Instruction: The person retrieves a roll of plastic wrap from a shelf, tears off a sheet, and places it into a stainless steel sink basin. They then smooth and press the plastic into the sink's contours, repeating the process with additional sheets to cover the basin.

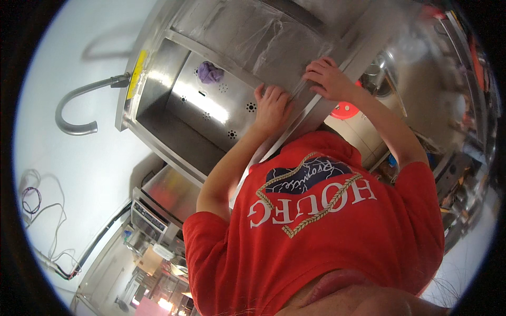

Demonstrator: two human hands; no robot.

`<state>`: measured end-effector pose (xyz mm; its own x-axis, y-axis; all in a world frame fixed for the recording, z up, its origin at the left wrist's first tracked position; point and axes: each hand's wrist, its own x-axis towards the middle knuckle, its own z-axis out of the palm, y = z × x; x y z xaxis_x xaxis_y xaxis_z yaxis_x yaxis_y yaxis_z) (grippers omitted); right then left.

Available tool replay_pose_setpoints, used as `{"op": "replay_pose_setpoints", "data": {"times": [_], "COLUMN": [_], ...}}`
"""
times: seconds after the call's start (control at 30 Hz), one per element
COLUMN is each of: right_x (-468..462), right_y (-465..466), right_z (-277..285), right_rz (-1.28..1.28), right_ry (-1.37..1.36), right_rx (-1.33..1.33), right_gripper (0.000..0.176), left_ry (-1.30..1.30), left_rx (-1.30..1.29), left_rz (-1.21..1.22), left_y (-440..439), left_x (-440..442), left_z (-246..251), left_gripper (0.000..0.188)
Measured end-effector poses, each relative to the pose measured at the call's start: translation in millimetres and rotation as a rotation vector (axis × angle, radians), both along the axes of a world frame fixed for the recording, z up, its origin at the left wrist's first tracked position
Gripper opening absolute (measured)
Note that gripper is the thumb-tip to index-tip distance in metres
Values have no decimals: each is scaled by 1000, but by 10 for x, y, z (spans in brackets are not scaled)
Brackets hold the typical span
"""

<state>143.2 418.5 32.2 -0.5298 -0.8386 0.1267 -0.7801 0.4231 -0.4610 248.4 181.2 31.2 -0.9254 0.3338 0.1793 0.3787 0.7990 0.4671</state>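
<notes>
My left hand [273,106] rests on the near corner of a stainless-steel sink basin [158,106], its fingers bent over the rim. To its right, my right hand [328,79] lies on the front edge of the steel counter [292,51], fingertips touching the metal. I see nothing held in either hand. A crumpled purple cloth [210,73] lies on the perforated bottom of the basin, apart from both hands. Pale streaks or a thin clear film mark the counter beyond my hands; I cannot tell which.
A curved metal faucet [75,126] projects at the left, beside a yellow strip [136,75] on the sink's back edge. A red round object [344,110] stands low under my right forearm. Steel appliances [148,215] sit at the lower left, and loose cables [59,209] run along the white wall.
</notes>
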Motion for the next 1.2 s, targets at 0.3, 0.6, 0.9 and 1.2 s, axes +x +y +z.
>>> {"op": "replay_pose_setpoints", "data": {"times": [0.3, 0.6, 0.9, 1.2], "right_x": [-17, -10, 1, -186], "right_y": [-6, 1, 14, -102], "right_z": [-6, 1, 99, 138], "right_rz": [-14, -9, -99, -195], "right_ry": [14, 32, 97, 63], "right_rx": [-2, -4, -123, 208], "right_gripper": [35, 34, 35, 31], "left_ry": [37, 55, 87, 31], "left_rx": [64, 35, 198, -281], "left_rz": [-3, -5, 71, 216], "left_y": [2, 6, -84, -663], "left_x": [-12, -15, 11, -625], "left_z": [-88, -89, 39, 211], "left_gripper": [20, 21, 21, 20]}}
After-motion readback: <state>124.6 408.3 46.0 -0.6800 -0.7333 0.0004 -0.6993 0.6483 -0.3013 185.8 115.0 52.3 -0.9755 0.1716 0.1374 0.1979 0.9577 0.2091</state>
